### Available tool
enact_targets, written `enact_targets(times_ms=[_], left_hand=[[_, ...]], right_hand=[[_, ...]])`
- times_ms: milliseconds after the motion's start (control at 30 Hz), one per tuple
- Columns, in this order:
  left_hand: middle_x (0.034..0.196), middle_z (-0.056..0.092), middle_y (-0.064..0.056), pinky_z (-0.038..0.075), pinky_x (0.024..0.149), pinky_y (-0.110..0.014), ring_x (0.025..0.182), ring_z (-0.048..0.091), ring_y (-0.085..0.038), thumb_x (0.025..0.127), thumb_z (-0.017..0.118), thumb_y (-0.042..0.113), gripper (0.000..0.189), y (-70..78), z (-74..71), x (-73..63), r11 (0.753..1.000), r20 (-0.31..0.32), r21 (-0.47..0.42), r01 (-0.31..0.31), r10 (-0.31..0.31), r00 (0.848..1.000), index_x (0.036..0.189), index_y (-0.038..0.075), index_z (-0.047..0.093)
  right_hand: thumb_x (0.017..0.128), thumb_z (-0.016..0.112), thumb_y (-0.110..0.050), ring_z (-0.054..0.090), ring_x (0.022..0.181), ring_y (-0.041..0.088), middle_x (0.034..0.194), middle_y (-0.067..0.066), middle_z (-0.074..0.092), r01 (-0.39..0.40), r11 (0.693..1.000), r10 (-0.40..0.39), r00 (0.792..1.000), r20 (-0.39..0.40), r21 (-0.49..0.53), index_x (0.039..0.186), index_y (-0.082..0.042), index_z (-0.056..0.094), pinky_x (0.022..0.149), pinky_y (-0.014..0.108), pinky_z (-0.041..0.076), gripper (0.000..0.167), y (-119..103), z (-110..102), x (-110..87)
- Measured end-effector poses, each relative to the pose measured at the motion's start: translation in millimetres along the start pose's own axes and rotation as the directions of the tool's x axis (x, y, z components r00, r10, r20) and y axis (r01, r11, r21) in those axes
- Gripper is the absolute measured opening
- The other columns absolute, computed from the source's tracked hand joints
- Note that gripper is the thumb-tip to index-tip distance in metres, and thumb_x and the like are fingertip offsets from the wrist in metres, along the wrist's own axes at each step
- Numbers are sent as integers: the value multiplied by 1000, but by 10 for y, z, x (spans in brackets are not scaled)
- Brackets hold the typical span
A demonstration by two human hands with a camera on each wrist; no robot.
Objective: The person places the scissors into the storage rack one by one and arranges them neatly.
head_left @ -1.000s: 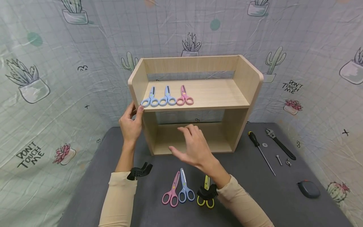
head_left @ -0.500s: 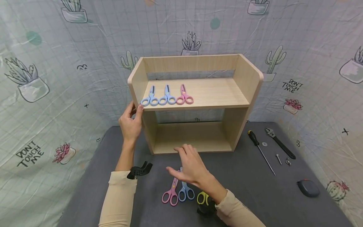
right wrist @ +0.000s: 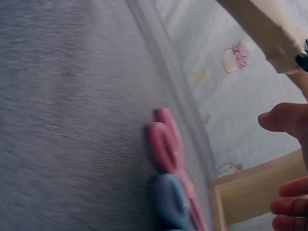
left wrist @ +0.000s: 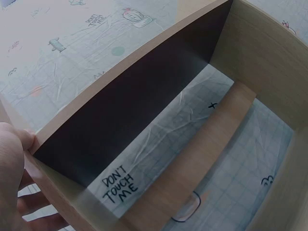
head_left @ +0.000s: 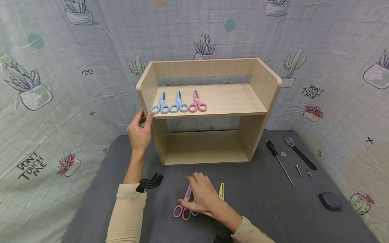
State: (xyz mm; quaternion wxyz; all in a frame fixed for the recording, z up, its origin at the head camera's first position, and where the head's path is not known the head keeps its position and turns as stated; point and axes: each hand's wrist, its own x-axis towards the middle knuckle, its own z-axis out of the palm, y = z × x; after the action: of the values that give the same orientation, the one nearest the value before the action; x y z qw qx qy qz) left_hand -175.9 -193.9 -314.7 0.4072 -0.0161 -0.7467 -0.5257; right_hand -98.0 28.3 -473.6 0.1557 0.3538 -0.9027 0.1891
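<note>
A person's left hand (head_left: 139,133) grips the left side of a wooden shelf (head_left: 209,115), thumb on the front edge, while the right hand (head_left: 205,195), thumb and fingers apart and holding nothing, hovers over blue scissors (right wrist: 166,202) lying between pink scissors (head_left: 187,195) and yellow scissors (head_left: 222,190) on a gray table (head_left: 258,202). Two blue pairs (head_left: 178,98) and a pink pair (head_left: 197,100) line the left of the shelf's upper board (head_left: 231,98).

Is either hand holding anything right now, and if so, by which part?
The left hand grips the wooden shelf by its left side panel, thumb at the front edge. The right hand holds nothing.
</note>
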Motion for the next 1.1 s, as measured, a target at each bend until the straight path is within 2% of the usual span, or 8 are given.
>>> enact_targets(times_ms=[233, 533, 600, 833, 1000, 1100], left_hand=[[120, 70, -24, 48, 75, -6, 104, 69, -37, 98, 64, 13, 37, 3, 2, -1, 1000, 1, -16, -6, 6, 1000, 133, 1, 63], [120, 70, -24, 48, 74, -5, 105, 69, -37, 98, 64, 12, 37, -5, -1, 0, 1000, 3, -11, -6, 6, 1000, 134, 1, 63], [120, 70, -24, 48, 74, -5, 105, 69, -37, 98, 64, 13, 38, -42, 4, 10, 1000, 1, -7, -1, 1, 1000, 134, 2, 63], [120, 73, -11, 50, 73, -8, 103, 71, -25, 97, 67, 28, 38, -364, 21, 80, 1000, -1, -12, -16, 16, 1000, 134, 17, 66], [121, 73, -10, 50, 75, -8, 104, 71, -24, 97, 66, 31, 40, -374, 16, 89, 1000, 4, -6, -15, 16, 1000, 135, 18, 66], [121, 73, -10, 51, 75, -9, 104, 71, -25, 97, 66, 32, 40, -378, 17, 85, 1000, 6, -8, -15, 15, 1000, 135, 19, 66]], right_hand=[[73, 73, -65, 54, 93, 15, 101, -2, 60, 14, 999, -14, 1000, 9, -39, 110, -11, 66, 78, 31, 44, 66, -28, 150, -145], [67, 74, -73, 49, 83, 13, 87, -5, 54, 33, 991, -27, 999, 43, -129, 81, -20, 59, 70, 27, 35, 57, -47, 277, -265], [66, 74, -74, 49, 82, 13, 87, -5, 54, 42, 989, -36, 998, 42, -140, 79, -20, 59, 69, 27, 35, 58, -50, 304, -286], [64, 72, -80, 51, 85, 15, 90, -3, 57, 70, 983, -63, 997, 49, -169, 81, -18, 63, 72, 29, 37, 65, -79, 383, -305], [66, 70, -82, 51, 88, 16, 91, -3, 56, 70, 979, -57, 996, 70, -192, 86, -17, 64, 72, 29, 36, 69, -111, 388, -261], [68, 69, -81, 50, 85, 15, 86, -4, 52, 72, 975, -53, 994, 92, -210, 83, -18, 62, 69, 28, 32, 65, -116, 390, -241]])
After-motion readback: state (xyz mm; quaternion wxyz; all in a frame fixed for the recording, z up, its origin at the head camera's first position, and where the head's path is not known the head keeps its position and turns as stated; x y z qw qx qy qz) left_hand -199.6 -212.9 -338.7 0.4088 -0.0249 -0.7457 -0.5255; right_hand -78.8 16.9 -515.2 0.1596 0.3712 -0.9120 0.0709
